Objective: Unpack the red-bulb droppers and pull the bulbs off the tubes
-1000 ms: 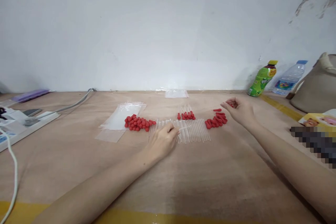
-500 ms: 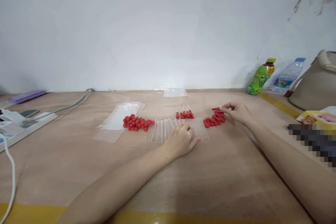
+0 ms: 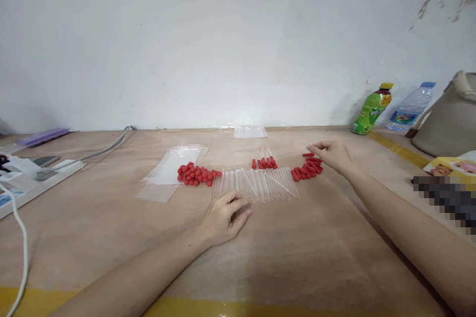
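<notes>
My left hand (image 3: 226, 215) is over the near edge of a row of thin clear tubes (image 3: 267, 183), thumb and fingers apart and holding nothing I can see. My right hand (image 3: 330, 156) reaches in from the right. Its fingertips are just above a single red rubber bulb (image 3: 308, 154) lying on the table; whether they touch it is unclear. Beside it lies a cluster of red bulbs (image 3: 308, 169). A larger pile of red bulbs (image 3: 195, 174) is left of the tubes. Behind the tubes are several droppers (image 3: 268, 162), clear tubes with red bulbs fitted.
Flat clear bags (image 3: 161, 166) lie left of the larger pile; another bag (image 3: 250, 132) is near the wall. At right stand a green bottle (image 3: 373, 111), a clear bottle (image 3: 411, 109) and a beige bag (image 3: 446, 116). A power strip (image 3: 48, 181) with cables is at left.
My left hand has drawn back from the tubes, down and to the left, uncovering more of the row. My right hand has shifted slightly up and left, nearer the single bulb. The view moved a little.
</notes>
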`<state>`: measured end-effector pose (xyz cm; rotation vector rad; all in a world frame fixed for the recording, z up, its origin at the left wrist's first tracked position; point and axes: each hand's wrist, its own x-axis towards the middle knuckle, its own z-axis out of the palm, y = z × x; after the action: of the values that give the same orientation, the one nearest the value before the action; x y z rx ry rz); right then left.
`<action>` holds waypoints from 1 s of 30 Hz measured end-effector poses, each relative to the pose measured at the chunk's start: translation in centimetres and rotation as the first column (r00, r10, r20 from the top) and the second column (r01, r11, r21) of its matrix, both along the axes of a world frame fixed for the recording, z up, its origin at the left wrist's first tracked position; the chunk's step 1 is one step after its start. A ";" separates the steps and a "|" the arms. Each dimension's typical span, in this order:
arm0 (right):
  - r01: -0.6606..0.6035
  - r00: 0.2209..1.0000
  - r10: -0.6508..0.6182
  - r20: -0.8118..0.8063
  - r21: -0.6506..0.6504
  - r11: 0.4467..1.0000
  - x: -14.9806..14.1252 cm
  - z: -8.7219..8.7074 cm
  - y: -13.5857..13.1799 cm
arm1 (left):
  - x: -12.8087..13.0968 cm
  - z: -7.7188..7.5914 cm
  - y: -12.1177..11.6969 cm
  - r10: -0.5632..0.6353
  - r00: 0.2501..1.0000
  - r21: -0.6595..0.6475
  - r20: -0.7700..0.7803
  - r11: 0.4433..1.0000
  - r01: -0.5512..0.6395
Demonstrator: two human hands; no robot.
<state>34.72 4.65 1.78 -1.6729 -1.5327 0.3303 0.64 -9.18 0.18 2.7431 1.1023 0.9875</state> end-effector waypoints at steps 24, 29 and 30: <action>-0.111 0.930 0.230 0.287 -0.376 0.920 -11.4 2.1 2.0 | 1.7 0.2 0.0 -0.028 0.999 0.188 -0.039 0.982 0.035; -0.086 0.956 0.172 0.237 -0.333 0.939 -10.7 3.0 1.8 | 6.4 0.4 0.5 -0.024 0.992 0.274 -0.127 0.960 0.058; -0.085 0.960 0.161 0.228 -0.311 0.947 -10.5 3.2 1.5 | 7.5 0.4 0.8 -0.012 0.988 0.268 -0.152 0.962 0.052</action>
<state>24.27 6.12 5.01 -1.9140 -1.8554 0.4496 8.19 -8.39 0.60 3.0873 1.0034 1.0132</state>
